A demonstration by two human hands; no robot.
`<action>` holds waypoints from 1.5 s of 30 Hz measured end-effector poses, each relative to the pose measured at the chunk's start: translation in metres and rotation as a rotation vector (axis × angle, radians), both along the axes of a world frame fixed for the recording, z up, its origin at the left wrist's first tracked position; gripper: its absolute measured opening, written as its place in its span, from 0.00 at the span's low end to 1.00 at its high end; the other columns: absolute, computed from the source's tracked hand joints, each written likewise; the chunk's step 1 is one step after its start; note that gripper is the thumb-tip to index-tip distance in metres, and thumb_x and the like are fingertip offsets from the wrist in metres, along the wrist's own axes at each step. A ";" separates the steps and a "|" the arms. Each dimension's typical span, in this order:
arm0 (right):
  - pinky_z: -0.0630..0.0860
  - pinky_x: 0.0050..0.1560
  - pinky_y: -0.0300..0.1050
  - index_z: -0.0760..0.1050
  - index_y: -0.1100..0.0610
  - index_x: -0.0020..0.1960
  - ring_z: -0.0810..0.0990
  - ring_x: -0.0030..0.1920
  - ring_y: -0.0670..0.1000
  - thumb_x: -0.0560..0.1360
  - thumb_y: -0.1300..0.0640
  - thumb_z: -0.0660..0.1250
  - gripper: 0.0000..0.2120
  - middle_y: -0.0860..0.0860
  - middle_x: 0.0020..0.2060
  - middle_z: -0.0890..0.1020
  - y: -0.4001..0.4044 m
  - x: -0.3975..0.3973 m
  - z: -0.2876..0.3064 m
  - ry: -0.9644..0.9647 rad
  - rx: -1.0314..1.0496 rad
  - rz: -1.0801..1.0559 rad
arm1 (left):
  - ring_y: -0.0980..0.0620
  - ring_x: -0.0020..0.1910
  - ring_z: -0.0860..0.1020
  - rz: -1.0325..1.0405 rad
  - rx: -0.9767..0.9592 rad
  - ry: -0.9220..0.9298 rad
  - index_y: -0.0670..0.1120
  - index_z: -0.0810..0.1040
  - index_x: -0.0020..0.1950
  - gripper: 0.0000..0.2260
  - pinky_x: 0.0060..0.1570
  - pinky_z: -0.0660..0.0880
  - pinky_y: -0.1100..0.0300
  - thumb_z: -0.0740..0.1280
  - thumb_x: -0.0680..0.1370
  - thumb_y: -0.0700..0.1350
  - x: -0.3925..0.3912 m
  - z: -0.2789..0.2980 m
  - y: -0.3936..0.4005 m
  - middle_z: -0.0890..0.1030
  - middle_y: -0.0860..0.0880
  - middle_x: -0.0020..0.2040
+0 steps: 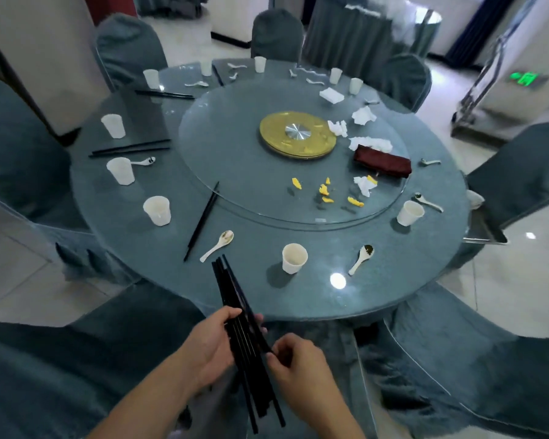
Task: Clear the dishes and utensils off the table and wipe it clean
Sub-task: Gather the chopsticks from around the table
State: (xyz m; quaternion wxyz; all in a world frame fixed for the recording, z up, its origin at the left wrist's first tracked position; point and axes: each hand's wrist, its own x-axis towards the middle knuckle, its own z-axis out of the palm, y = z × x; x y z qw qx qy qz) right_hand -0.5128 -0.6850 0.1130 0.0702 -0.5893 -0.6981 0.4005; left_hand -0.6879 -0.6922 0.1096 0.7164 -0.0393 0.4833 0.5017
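A: While I'm gathering the chopsticks (246,337), the left hand (208,343) is wrapping the black bundle at mid-length and the right hand (298,364) is pinching its near side, just off the table (393,274) edge.

B: How are you squaring them?

A: I'm judging it best to be loosening the left slightly and tapping the ends level before reaching again.

B: What's waiting?

A: Another pair (201,221) is lying ahead by a spoon (217,245) and a cup (293,258).

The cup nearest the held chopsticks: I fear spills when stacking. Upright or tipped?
Upright. The cup stands on its base with its round mouth up. Looks nearly empty; cannot tell for sure.
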 end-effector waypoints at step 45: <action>0.70 0.59 0.54 0.73 0.55 0.63 0.75 0.59 0.60 0.80 0.52 0.58 0.14 0.56 0.59 0.76 0.169 -0.328 -0.081 -0.439 0.250 0.125 | 0.42 0.43 0.82 -0.097 -0.027 -0.043 0.41 0.78 0.59 0.13 0.48 0.83 0.44 0.63 0.76 0.40 -0.335 -0.003 0.048 0.83 0.42 0.46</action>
